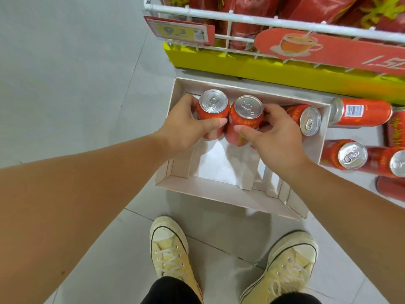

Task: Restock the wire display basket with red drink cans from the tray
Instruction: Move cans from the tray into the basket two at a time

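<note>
A shallow white cardboard tray lies on the floor in front of me. My left hand grips an upright red can, and my right hand grips a second red can touching it; both cans are above the tray's far half. A third red can lies tilted in the tray's far right corner. Above, the white wire display basket holds red packaged goods.
Several more red cans lie on the floor right of the tray. A yellow display base and an orange tea sign sit under the basket. My two pale yellow sneakers stand on grey tiles near the tray.
</note>
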Motion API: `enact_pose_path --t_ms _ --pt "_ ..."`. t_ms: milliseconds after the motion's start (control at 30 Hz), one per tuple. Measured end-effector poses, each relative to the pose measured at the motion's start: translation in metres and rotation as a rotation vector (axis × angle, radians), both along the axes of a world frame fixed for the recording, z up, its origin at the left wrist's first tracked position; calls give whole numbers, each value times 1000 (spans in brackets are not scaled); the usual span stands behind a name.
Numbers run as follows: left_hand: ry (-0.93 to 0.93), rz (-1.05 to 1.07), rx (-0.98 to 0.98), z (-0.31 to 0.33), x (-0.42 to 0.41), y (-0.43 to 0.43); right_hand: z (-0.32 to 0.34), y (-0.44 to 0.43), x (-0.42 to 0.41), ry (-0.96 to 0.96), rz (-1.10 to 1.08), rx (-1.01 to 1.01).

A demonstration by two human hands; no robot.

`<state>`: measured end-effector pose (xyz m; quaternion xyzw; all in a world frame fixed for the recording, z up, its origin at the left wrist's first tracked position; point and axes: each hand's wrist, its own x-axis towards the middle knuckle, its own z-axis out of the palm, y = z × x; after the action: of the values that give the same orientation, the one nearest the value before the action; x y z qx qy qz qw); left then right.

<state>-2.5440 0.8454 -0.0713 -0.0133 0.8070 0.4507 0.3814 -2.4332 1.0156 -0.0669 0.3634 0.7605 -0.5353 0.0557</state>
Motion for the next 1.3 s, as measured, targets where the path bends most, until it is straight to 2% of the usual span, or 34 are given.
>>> enact_pose_path --t_ms 233,533,767,967,1300 --pt "-217 -32 -7 50 6 -14 48 3 19 -36 11 -171" --pt "-374 128 66 152 26 -8 145 27 21 -115 -127 -429" --pt "-276 217 108 286 18 17 283 60 13 -115 -68 -383" --pt "-159 206 155 427 2 41 426 78 4 -98 -99 -345" --pt "42 105 223 669 -15 48 683 80 -9 86 -179 -258"
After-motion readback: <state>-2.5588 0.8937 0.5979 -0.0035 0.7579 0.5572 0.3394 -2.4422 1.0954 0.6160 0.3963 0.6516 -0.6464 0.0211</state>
